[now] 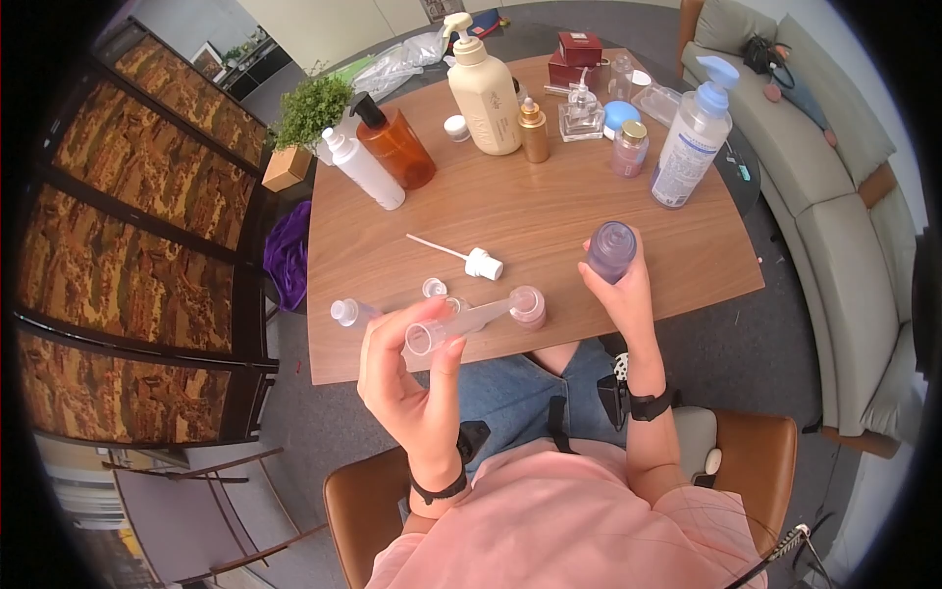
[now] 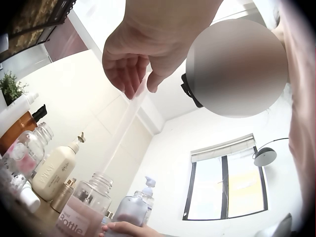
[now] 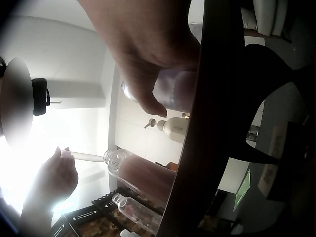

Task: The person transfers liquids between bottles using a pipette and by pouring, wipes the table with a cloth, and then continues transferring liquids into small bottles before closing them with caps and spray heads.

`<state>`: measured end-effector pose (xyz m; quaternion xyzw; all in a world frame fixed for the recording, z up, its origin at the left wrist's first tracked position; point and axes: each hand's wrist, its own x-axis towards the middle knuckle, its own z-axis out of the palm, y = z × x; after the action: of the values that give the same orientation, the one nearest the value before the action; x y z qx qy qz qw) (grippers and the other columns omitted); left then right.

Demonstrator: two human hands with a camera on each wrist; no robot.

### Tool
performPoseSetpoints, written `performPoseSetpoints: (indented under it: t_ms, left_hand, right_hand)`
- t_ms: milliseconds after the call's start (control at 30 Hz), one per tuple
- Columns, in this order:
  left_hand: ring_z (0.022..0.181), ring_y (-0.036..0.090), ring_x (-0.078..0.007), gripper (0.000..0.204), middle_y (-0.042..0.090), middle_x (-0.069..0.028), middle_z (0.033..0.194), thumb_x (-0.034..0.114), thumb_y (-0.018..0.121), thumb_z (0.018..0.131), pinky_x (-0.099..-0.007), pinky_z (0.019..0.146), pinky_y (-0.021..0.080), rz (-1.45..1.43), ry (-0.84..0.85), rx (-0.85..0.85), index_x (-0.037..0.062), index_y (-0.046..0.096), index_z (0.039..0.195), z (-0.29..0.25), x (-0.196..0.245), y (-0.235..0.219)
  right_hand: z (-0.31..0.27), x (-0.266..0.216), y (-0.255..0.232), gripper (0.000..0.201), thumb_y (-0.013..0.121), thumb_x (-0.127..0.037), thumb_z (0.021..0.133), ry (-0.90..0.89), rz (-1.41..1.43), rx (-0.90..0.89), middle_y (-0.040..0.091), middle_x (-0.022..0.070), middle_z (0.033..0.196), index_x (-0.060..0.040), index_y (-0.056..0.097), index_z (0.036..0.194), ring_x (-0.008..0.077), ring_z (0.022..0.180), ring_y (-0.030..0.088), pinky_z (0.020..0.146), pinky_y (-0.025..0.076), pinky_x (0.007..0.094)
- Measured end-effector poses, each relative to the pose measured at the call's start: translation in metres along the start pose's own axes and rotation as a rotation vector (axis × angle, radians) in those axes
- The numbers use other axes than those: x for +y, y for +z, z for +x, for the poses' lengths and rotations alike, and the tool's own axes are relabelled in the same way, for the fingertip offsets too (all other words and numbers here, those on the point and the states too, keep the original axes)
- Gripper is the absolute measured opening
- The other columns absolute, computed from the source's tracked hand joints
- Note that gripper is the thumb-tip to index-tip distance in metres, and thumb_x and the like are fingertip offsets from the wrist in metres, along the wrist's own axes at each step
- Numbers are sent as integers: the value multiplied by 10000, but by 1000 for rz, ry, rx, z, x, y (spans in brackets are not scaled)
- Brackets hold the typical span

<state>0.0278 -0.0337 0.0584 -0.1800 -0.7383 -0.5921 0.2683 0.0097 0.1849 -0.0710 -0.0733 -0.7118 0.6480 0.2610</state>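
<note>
My left hand (image 1: pixel 404 388) pinches the wide upper end of a clear tapered plastic tube (image 1: pixel 477 318) between thumb and fingers. Its narrow end points down at the mouth of a clear bottle of pink liquid (image 1: pixel 530 312) near the table's front edge. In the left wrist view, this bottle (image 2: pixel 86 205) stands uncapped with a threaded neck. My right hand (image 1: pixel 626 294) grips a purple-tinted translucent bottle (image 1: pixel 613 253), upright at the table's right front. Behind the tube lies a white pump head (image 1: pixel 483 263) with its thin dip tube, and a small white cap (image 1: pixel 435 288) is beside it.
A small clear bottle (image 1: pixel 350 313) stands at the left front. Along the back are a white spray bottle (image 1: pixel 368 172), an amber pump bottle (image 1: pixel 397 147), a cream pump bottle (image 1: pixel 486 103), a gold dropper bottle (image 1: pixel 534 133) and a blue-topped pump bottle (image 1: pixel 690 147). A potted plant (image 1: pixel 312 110) is back left.
</note>
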Motion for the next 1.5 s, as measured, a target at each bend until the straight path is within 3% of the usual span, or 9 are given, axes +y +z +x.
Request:
performPoseSetpoints:
  t_ms: [233,400,733,833,1500]
  left_hand:
    - [847,604,-172,269,645,-103,935,64,750,791,-286,812,455,-50,57,84,-21,647,1024,-3,0,-3]
    - [855,610,-175,298,634,-102,912,179,724,849,-279,796,466,-70,102,203,-18,617,1046,-4,4,-6]
    - [888,604,-162,344,583,-62,972,242,728,868,-283,780,478,22,43,364,-16,601,1056,2,-5,-27]
    - [924,588,-138,324,631,-65,986,275,662,922,-277,853,454,79,39,292,12,605,1103,0,-9,-28]
    - [903,596,-122,297,649,-66,1009,220,680,911,-264,829,463,185,69,241,0,623,1101,-1,-20,-29]
  right_hand:
    - [0,-1,1,473,729,-53,787,-3,8,2,614,75,1012,-27,480,1188,151,931,592,846,473,300]
    - [0,-1,1,472,730,-51,786,5,17,5,613,76,1011,-25,482,1186,153,926,593,844,474,301]
    - [0,-3,1,468,724,-50,788,3,-8,-2,609,79,1026,-22,482,1187,160,945,587,856,469,305]
    - [-1,-3,1,468,724,-51,789,14,11,1,608,77,1025,-26,482,1188,160,943,587,858,468,305]
    - [-1,2,1,466,731,-58,786,-6,-6,11,608,82,1025,-27,486,1180,166,942,588,861,468,315]
